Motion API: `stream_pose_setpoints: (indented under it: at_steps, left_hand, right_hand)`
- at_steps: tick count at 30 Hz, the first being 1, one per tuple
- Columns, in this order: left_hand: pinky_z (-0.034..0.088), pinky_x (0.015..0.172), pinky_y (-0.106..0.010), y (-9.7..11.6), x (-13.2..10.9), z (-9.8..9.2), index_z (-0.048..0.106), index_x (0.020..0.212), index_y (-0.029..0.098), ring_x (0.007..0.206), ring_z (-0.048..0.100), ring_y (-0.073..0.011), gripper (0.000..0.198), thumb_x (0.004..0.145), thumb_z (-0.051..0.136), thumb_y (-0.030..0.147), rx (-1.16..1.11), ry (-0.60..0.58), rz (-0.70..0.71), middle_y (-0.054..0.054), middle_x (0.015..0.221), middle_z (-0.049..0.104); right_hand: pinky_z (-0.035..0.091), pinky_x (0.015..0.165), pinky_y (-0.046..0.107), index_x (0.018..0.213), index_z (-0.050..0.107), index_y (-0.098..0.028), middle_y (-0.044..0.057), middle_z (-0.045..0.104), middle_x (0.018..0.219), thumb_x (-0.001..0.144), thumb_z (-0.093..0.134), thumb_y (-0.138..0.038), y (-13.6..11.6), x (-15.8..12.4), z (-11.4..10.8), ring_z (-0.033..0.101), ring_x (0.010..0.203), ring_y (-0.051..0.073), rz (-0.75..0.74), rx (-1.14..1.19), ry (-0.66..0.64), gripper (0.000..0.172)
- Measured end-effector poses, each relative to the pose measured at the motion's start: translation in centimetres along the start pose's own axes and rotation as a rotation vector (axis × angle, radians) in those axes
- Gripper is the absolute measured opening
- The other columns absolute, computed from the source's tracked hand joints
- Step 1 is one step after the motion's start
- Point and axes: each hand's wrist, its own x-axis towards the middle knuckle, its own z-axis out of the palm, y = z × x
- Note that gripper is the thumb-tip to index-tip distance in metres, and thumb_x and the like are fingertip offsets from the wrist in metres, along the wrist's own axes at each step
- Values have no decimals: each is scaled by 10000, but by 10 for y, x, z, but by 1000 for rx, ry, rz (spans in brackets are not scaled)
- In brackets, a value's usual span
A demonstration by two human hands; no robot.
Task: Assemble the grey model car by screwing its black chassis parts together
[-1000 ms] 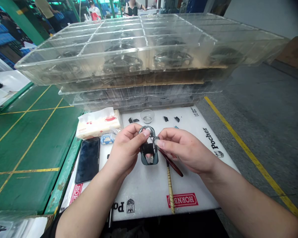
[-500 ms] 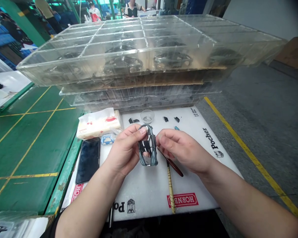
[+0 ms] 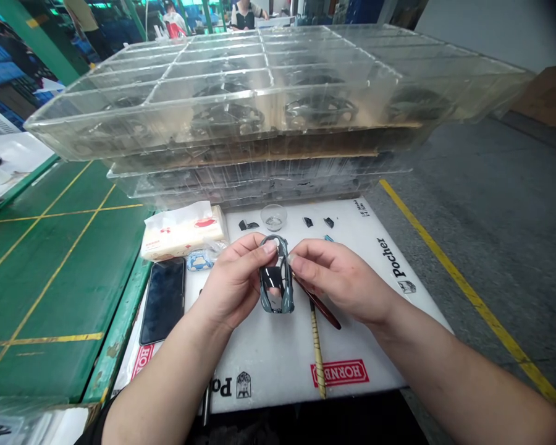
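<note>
The glossy grey-green model car body shell [image 3: 285, 301] is gripped by the left hand [image 3: 234, 285], its long axis pointing forward; the right hand [image 3: 340, 278] is held just beside it, its grip indeterminate.

The grey-green model car body [image 3: 285, 301] has a glossy black centre, the white foam board [image 3: 269, 364] bears red logos [image 3: 340, 373], and the green workbench [image 3: 60, 364] has yellow lines [image 3: 62, 262].

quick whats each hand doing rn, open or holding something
Left hand: closed, holding the grey-green model car body.
Right hand: fingers curled, tips at the body's side; cannot tell if gripping.
</note>
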Motion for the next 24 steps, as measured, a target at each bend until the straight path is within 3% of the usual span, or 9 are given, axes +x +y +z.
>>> stream_pose_setpoints:
  at_steps: [9,12,17,20,24]
  left_hand:
    - [628,441,-229,-5,-2,-3,750,905,183,480,665,-126,448,869,1101,460,176,-17,48,8,680,767]
    - [628,441,-235,-6,-3,-4,757,914,184,492,675,-134,427,892,1081,460,189,-19,50,4,689,772]
    - [578,432,-209,0,-1,-4,727,882,181,495,657,-119,462,834,1113,429,74,13,16,16,706,740]
    - [574,461,-198,2,1,-4,704,842,173,505,647,-102,488,774,1139,385,-9,52,-5,29,705,705]
    - [599,491,-209,2,2,-5,712,838,169,502,656,-104,476,776,1136,375,-16,51,-21,22,707,717]
  right_hand:
    - [354,530,251,829,699,-220,-48,565,682,944,989,-712,2,1,0,448,595,112,45,45,41,583]
    - [315,502,225,766,667,-209,-47,563,653,900,1036,-674,1,2,-1,437,566,91,95,189,0,608]
    - [298,457,204,896,799,-171,-6,663,743,902,1042,-646,3,5,-3,469,541,77,167,484,-50,534]
    - [301,466,183,907,805,-170,-12,654,779,975,1017,-537,5,5,-2,468,564,63,128,452,-57,430]
    - [334,477,181,935,804,-166,4,658,808,970,1028,-506,9,3,-1,487,618,82,154,441,-200,408]
